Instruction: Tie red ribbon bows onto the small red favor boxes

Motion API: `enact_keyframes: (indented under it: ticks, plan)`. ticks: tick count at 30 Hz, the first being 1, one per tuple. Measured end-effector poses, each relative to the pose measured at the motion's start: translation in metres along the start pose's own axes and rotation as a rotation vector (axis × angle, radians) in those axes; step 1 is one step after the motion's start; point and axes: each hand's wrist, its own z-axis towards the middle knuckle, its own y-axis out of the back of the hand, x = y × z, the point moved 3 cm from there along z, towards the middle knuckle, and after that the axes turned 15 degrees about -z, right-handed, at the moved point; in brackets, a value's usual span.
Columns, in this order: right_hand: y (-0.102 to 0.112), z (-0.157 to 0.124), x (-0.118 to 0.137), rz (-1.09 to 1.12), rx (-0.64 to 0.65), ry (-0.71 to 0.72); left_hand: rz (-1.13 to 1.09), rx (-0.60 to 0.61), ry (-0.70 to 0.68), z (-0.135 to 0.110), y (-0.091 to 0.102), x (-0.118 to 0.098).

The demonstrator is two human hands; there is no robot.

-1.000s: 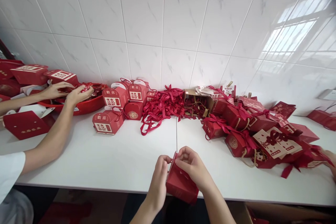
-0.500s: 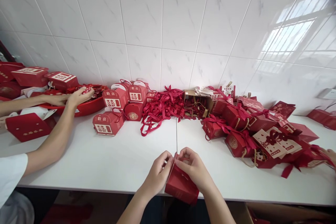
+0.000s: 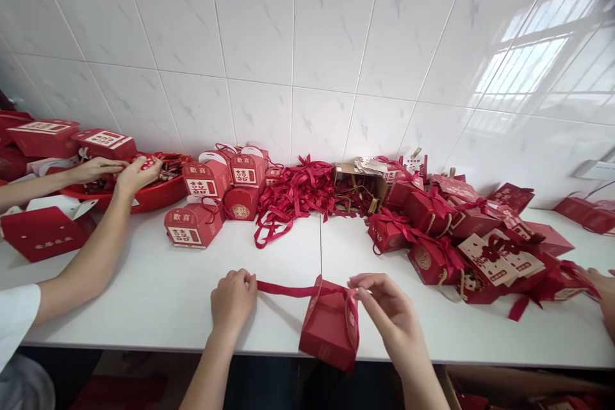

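A small red gift box (image 3: 327,327) stands at the table's front edge before me, its upright side flaps leaning together. Dark red ribbon (image 3: 286,289) runs across its top and stretches out to the left. The ribbon's left end is pinched in my left hand (image 3: 234,301), whose fingers are closed. My right hand (image 3: 389,311) is at the box's right flap, thumb and fingertips at its upper edge. More ribbon hangs down along that right side.
Loose red ribbons (image 3: 300,195) lie heaped by the wall beside an open carton (image 3: 358,170). Finished boxes (image 3: 439,256) pile up at right. Other boxes (image 3: 195,225) stand at left. A co-worker's hands (image 3: 127,173) hold something small over a red basin (image 3: 163,195); another person's hand (image 3: 600,288) shows at right.
My left hand has moved away from the box to the left, drawing the ribbon out taut. My right hand has shifted slightly right, to the right flap.
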Motion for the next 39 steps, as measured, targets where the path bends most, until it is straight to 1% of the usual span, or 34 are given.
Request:
enact_keyframes:
  ticks: [2, 3, 4, 5, 6, 7, 9, 10, 11, 12, 15, 19, 22, 24, 27, 29, 31, 34, 37, 39]
  plan:
    - [0.013, -0.004, -0.012, -0.048, -0.108, -0.011, 0.026, -0.065, 0.001, -0.002, -0.001, -0.002]
    - [0.017, -0.005, -0.020, -0.080, -0.146, -0.032, -0.004, -0.087, -0.024, -0.004, -0.003, -0.006]
    - [0.020, -0.007, -0.029, -0.116, -0.165, -0.061, -0.084, -0.088, -0.063, -0.007, -0.006, -0.012]
    - [0.020, -0.008, -0.038, -0.151, -0.164, -0.090, -0.212, -0.057, -0.109, -0.012, -0.010, -0.020]
    - [0.019, -0.010, -0.047, -0.179, -0.141, -0.117, -0.376, 0.008, -0.152, -0.017, -0.015, -0.030]
    - [0.016, -0.012, -0.054, -0.193, -0.103, -0.139, -0.554, 0.103, -0.181, -0.022, -0.020, -0.040]
    - [0.006, -0.016, -0.066, -0.172, -0.008, -0.162, -0.840, 0.321, -0.178, -0.036, -0.031, -0.059]
    - [0.001, -0.018, -0.071, -0.150, 0.026, -0.170, -0.926, 0.408, -0.158, -0.042, -0.035, -0.067]
    - [-0.004, -0.019, -0.074, -0.129, 0.043, -0.180, -0.981, 0.469, -0.136, -0.048, -0.040, -0.073]
    - [-0.008, -0.020, -0.077, -0.110, 0.049, -0.194, -1.016, 0.501, -0.112, -0.052, -0.043, -0.078]
    - [-0.017, -0.019, -0.084, -0.039, 0.043, -0.248, -1.051, 0.493, -0.040, -0.059, -0.051, -0.078]
    - [-0.020, -0.013, -0.082, 0.044, 0.081, -0.305, -1.014, 0.490, 0.003, -0.058, -0.052, -0.068]
    - [-0.016, -0.009, -0.074, 0.087, 0.131, -0.312, -0.948, 0.512, -0.016, -0.054, -0.043, -0.063]
    - [-0.012, -0.008, -0.070, 0.168, 0.161, -0.309, -0.921, 0.526, -0.026, -0.051, -0.034, -0.063]
    - [-0.006, -0.006, -0.068, 0.283, 0.233, -0.338, -0.944, 0.532, -0.029, -0.047, -0.019, -0.066]
    - [-0.001, -0.005, -0.066, 0.290, 0.265, -0.350, -0.970, 0.537, -0.027, -0.044, -0.012, -0.069]
    - [0.003, -0.002, -0.062, 0.243, 0.265, -0.338, -0.987, 0.551, -0.033, -0.041, -0.008, -0.074]
    - [0.009, 0.003, -0.056, 0.091, 0.207, -0.310, -0.975, 0.572, -0.045, -0.037, -0.008, -0.078]
    - [0.013, 0.009, -0.055, -0.123, 0.096, -0.237, -0.920, 0.561, -0.030, -0.033, -0.017, -0.073]
    - [0.012, 0.012, -0.061, -0.238, 0.046, -0.176, -0.879, 0.567, -0.013, -0.033, -0.025, -0.065]
